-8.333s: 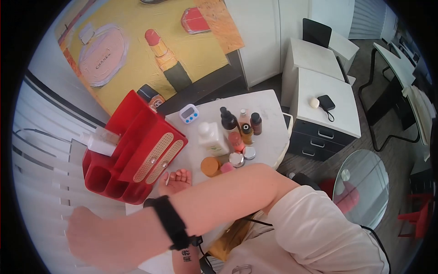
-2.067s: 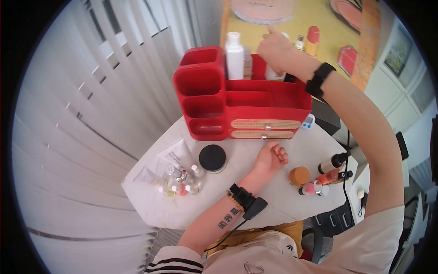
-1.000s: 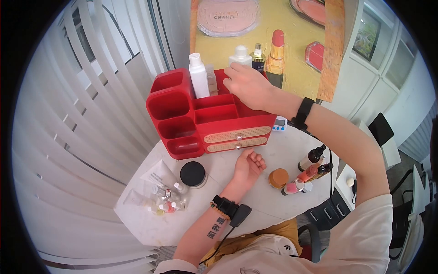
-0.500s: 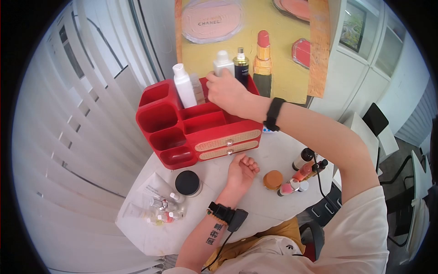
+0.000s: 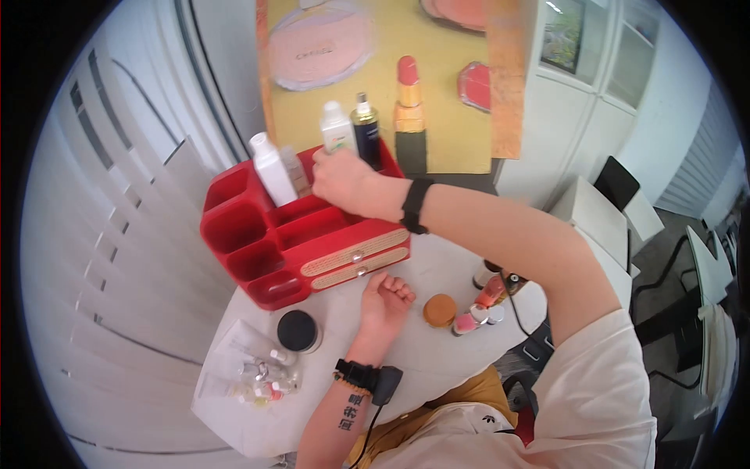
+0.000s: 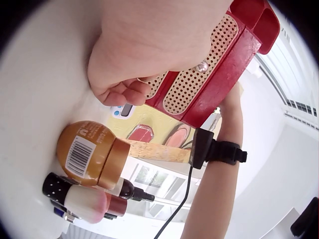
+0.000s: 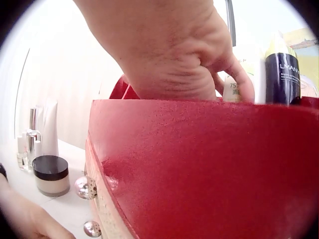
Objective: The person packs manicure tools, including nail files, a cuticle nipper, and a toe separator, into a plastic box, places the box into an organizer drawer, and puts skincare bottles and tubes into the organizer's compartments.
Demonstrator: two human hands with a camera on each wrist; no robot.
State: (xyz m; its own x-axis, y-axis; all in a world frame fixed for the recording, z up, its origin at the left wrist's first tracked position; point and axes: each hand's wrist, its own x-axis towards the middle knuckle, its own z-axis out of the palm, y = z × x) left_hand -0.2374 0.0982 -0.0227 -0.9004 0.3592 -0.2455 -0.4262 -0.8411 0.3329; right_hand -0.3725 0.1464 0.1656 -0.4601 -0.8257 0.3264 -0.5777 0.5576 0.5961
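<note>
My right hand reaches down into the rear compartment of a red organizer. It overlaps the lower part of a white bottle. In the right wrist view one finger lies right at the "75%" label; most fingers are hidden by the hand, so I cannot tell whether they grip it. A dark spray bottle stands to its right, a tall white bottle and a clear bottle to its left. My left hand rests palm up on the table, fingers loosely curled, holding nothing.
A jar with a black lid and a grey-white tube lie left, beside several small bottles. On the right stand a gold-brown jar and a pink-tipped brush. A small timer sits behind the left hand.
The large white bottle has gone from the tabletop into the organizer. My right hand has come from the left and lowered beside that bottle. The head view has turned; the left hand stays put.
</note>
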